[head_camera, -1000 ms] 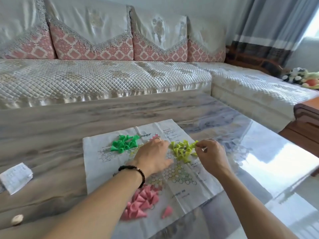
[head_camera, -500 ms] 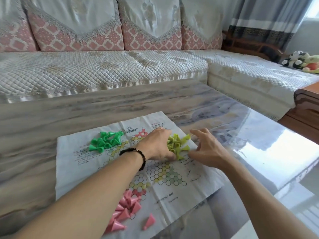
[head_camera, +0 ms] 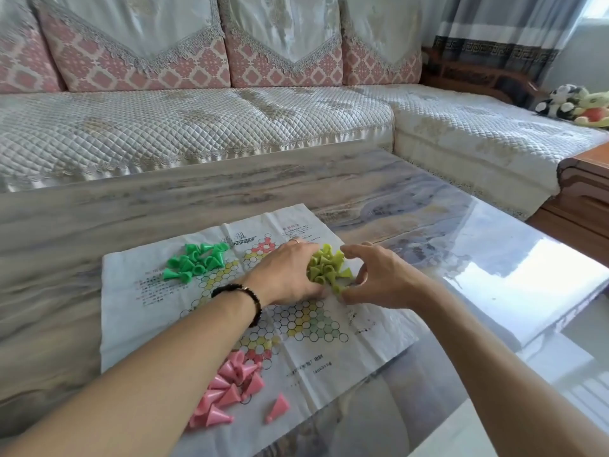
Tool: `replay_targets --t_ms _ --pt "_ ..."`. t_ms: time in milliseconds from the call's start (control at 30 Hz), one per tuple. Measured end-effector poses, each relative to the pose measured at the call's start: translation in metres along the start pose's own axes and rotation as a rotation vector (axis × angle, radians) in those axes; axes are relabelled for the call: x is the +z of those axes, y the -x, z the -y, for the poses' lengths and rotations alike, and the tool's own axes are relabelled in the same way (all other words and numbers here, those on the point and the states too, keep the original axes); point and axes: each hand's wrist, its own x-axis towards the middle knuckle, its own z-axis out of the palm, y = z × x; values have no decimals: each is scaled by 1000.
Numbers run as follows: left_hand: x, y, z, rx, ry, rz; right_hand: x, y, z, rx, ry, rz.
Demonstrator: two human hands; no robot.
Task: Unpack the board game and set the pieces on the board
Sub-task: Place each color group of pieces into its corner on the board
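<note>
Your hands cup the yellow-green plastic cone pieces [head_camera: 326, 268].
Left hand [head_camera: 286, 275] and right hand [head_camera: 379, 278], fingers curled, gather them on the creased paper hexagon-grid board [head_camera: 329, 344].

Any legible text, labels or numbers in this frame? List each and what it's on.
None can be quoted.
Paper board, top heading: too blurred to read.
Top right red and black print block: too small.
Left side lines: blurred.
Bottom edge line: blurred.
The green pieces, yellow-green pieces and pink pieces carry no visible marking.
</note>
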Motion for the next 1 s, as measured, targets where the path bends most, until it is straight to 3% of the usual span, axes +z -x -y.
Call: replay_targets --t_ms 400,733,1000 --pt "-8 78 24 26 12 -104 27 39 40 -9 145 -239" --pt "-17 181 91 -145 -29 -232 79 62 120 -125 40 -170" --pt "-25 178 134 -215 -4 -318 94 8 158 -116 36 -152"
